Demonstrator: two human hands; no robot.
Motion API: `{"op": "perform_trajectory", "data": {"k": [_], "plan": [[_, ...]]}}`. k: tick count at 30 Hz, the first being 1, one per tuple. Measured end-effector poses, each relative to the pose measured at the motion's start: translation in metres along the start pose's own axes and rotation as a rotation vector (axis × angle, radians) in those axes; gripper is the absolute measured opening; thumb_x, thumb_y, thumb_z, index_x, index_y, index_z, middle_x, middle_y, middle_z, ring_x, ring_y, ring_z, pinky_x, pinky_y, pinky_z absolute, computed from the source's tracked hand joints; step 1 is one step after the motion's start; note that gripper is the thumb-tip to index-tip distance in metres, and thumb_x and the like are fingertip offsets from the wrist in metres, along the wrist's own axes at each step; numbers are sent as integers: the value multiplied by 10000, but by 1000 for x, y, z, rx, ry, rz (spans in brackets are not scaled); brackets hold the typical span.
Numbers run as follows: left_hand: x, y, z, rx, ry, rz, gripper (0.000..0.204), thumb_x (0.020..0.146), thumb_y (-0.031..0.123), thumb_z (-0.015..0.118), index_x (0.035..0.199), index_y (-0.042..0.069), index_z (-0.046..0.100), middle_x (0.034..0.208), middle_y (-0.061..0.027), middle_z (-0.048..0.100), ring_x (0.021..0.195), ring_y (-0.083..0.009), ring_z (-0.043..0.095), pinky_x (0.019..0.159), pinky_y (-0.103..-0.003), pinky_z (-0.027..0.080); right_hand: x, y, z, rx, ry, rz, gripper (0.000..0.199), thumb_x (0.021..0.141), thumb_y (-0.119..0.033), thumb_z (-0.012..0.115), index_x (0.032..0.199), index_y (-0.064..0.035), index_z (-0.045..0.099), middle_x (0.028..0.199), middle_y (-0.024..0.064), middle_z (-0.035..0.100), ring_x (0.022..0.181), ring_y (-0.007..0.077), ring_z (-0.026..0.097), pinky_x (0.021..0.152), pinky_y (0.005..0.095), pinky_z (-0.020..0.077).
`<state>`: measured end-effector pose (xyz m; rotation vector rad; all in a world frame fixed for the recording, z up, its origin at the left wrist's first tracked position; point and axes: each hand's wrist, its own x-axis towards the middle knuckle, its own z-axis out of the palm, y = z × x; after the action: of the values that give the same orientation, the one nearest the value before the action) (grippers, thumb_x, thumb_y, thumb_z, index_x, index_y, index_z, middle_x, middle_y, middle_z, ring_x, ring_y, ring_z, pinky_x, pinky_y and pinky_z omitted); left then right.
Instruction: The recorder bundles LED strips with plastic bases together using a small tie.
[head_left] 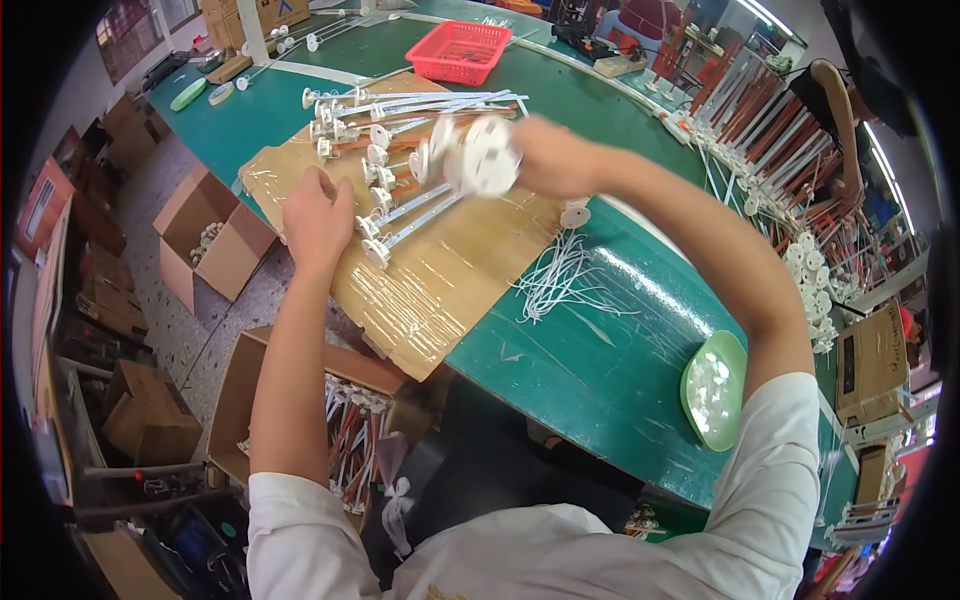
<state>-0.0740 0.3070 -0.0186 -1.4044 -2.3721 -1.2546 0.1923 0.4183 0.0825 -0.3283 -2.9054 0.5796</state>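
Note:
My right hand [556, 158] is closed around white round plastic parts [488, 158], which are smeared by motion above the cardboard sheet [420, 320]. Whether they are fixed to a strip cannot be made out. At the left of the sheet is my left hand [318, 208], its fingers curled; anything in them is hidden. Between the hands and beyond lie several thin white and brown strips with white round plastic ends [376, 250]. A bundle of loose white ties [562, 282] rests on the green table [590, 380], right of the sheet.
A red basket [460, 52] stands at the table's far side. On the near right is a green dish [715, 390] of small clear pieces. Open cardboard boxes [225, 250] sit on the floor to the left. Another person's arm [845, 120] reaches among stacked strips at right.

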Motion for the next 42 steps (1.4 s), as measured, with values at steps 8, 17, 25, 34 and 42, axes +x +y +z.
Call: {"op": "perform_trajectory", "data": {"k": [8,17,25,34,42], "plan": [[0,-1,1,26,57,34,307,820,299,642,803,-3,587,755,-179,647,721,-332,634,692,-417,490,-51,26,-57,-237,-186,136,214,673,-126,720,848,-31,641,803,196,648,730,381,599,689,395,490],[-3,4,-3,39,-10,28,309,823,311,632,789,7,594,839,-172,629,832,-353,603,748,-459,473,-63,59,-27,-355,-196,228,134,671,-90,680,760,-2,635,751,237,612,743,414,597,695,443,489],[-1,4,-1,41,67,64,337,844,312,630,791,-17,586,792,-200,637,753,-368,613,711,-441,476,-32,25,-52,-198,6,168,209,689,-53,669,893,-17,644,837,227,634,821,395,612,723,406,494],[-4,3,-4,1,-3,18,321,846,321,623,778,11,573,834,-177,613,846,-365,583,762,-466,456,62,38,9,-333,97,133,373,681,-292,798,943,-49,693,883,198,687,853,393,650,785,436,522],[-3,4,3,14,17,51,312,843,313,624,787,10,577,830,-179,611,850,-367,579,764,-466,452,59,87,15,-299,198,98,407,655,-331,798,878,-8,691,880,227,675,825,388,656,748,436,524]]}}
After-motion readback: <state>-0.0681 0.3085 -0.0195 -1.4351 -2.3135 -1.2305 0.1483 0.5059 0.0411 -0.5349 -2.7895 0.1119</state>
